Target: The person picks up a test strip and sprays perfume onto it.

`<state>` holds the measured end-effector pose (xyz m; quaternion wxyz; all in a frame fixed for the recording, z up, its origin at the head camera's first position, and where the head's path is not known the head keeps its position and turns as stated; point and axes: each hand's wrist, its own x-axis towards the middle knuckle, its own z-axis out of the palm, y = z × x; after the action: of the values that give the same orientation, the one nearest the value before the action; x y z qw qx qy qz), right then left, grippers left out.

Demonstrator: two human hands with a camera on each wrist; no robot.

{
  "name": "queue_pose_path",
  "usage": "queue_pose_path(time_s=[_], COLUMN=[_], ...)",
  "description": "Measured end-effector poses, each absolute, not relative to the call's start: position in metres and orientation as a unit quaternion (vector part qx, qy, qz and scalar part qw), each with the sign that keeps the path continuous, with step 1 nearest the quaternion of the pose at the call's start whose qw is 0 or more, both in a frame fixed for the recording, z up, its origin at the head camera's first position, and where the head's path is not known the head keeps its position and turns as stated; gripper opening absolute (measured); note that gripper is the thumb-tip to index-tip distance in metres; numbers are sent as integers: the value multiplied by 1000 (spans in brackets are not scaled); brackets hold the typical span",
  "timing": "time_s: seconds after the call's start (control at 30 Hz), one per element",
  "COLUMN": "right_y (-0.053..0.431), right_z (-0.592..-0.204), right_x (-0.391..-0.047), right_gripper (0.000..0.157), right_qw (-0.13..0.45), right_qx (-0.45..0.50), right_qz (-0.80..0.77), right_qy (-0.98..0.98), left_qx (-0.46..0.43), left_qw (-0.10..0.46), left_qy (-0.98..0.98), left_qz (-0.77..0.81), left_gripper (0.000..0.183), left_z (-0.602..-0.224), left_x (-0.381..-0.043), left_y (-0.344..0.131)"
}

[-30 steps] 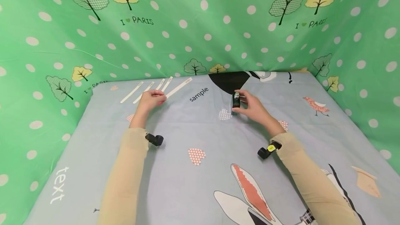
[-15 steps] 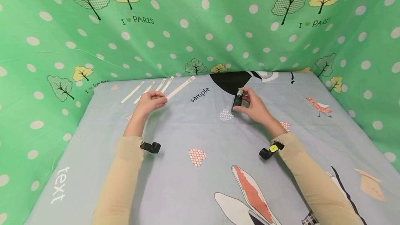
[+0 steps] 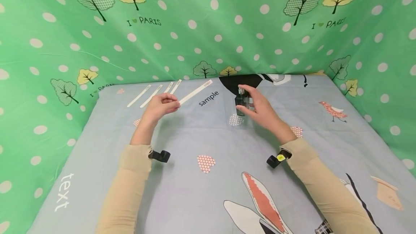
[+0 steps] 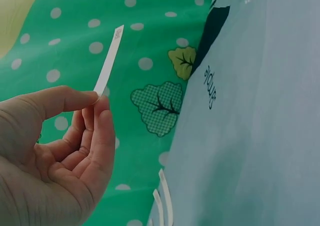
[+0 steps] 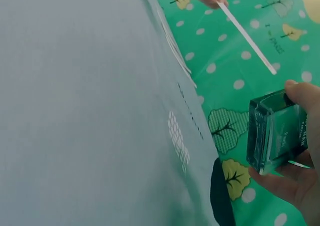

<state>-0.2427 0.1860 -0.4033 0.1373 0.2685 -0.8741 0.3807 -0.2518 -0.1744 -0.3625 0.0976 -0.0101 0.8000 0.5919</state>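
My left hand [image 3: 159, 107] pinches one end of a white paper test strip [image 3: 195, 92] between thumb and fingertips. In the left wrist view the strip [image 4: 109, 61] points up and away from the fingers, with small print at its far end. My right hand [image 3: 262, 110] holds a dark green glass perfume bottle [image 3: 241, 107] upright. One finger lies on the silver sprayer [image 3: 241, 90], and the thumb is at the lower part of the glass. The right wrist view shows the bottle's flat glass side [image 5: 280, 131] with the free strip end nearby.
Several more white strips [image 3: 139, 96] lie slanted at the far left of the table, partly behind the left hand. A grey-blue printed cloth [image 3: 182, 140] covers the table. Behind it hangs a green dotted curtain [image 3: 175, 50].
The right hand has turned the bottle so its broad side shows, and one finger now lies on the sprayer. The left hand has shifted slightly right with the strip, toward the bottle.
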Motion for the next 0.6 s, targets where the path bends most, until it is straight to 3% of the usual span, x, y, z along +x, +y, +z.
queue_pose_path(time_s=[0.23,0.6], right_y=[173,161], right_z=[-401,-399], right_x=[-242,-239], right_gripper=[70,67], right_qw=[227,283], right_qx=[292,306], right_qz=[294,270], right_qy=[-881,-868], left_qx=[0,12], left_qw=[98,70], left_qy=[797,802], left_qz=[596,592], left_gripper=[23,19], left_z=[-359,-363], left_x=[-250,-251], left_y=[-169,-162])
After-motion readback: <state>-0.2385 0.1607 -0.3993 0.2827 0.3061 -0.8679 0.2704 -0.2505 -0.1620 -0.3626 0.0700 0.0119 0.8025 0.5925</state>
